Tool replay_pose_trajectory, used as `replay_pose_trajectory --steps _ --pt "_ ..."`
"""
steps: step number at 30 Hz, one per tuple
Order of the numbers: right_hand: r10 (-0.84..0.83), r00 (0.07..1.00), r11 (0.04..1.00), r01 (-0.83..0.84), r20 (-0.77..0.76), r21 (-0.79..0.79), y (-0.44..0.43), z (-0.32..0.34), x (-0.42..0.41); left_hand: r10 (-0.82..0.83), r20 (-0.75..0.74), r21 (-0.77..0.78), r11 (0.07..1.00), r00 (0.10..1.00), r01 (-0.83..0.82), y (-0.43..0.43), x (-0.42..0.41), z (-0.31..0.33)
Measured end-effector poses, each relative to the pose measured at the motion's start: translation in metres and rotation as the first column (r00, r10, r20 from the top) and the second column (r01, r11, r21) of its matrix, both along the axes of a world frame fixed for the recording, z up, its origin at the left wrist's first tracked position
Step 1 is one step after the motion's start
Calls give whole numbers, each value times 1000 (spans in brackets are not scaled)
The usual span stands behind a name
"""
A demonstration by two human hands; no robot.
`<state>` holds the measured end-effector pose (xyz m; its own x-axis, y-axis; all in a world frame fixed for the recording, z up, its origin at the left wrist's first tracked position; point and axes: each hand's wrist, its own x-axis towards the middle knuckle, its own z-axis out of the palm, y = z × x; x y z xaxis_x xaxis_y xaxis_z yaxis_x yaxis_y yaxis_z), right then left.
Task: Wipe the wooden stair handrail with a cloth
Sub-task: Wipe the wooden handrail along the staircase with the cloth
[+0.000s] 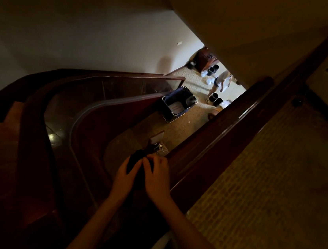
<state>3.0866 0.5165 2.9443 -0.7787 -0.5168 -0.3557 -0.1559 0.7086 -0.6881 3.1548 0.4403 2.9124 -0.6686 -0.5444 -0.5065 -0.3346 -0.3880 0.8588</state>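
Status: prep stage, by my read. My left hand [126, 174] is curled round the near side of the dark bunched cloth [136, 163], and my right hand [158, 178] pinches its far edge with bent fingertips [155, 160]. So both are gripping cloth and neither is free. The cloth sits between my palms, just left of the dark red-brown wooden handrail [231, 122], near its lower end. I can't tell whether it touches the wood, it's too dark. It looks like I'm folding or re-bunching, not stroking. There's no visible difference along the rail, so wiped length is unknown. I'd assume most of the run up to the right is left to do. The patterned carpet [275, 189] lies to the right of the rail. Down the stairwell are a metal-framed cart [179, 103] and a person [221, 82], well apart from me.
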Motion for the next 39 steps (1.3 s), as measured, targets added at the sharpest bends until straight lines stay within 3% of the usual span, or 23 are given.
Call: replay_pose_trajectory --steps 2,5,8,11,17,23,28,32,39 --pt "54 964 983 -6 -262 182 24 -7 -7 -75 80 -38 996 994 78 1 4 -9" --pt "-124 854 941 263 -505 214 54 -13 -14 -300 123 -89 946 946 312 7 9 -21" --pt "-435 718 826 559 -544 77 47 -11 -17 -490 92 -153 853 867 499 20 10 -24" --pt "-559 645 748 664 -522 19 39 -7 -33 -532 75 -66 841 843 537 17 8 -23" --pt "-381 715 770 596 -586 227 58 -14 -68 -754 -7 50 656 657 753 0 -17 -23" --pt "-378 728 737 611 -572 290 57 -21 -73 -676 -85 -129 736 732 664 25 -62 -18" --pt "-389 736 739 608 -554 289 57 -24 -76 -641 -71 -17 767 764 642 23 -104 -24" --pt "-328 766 685 596 -553 419 60 -25 -78 -619 -68 25 783 783 621 19 -96 -25" --pt "-307 720 712 608 -622 352 58 -24 -74 -804 17 178 588 595 789 -28 -15 -24"
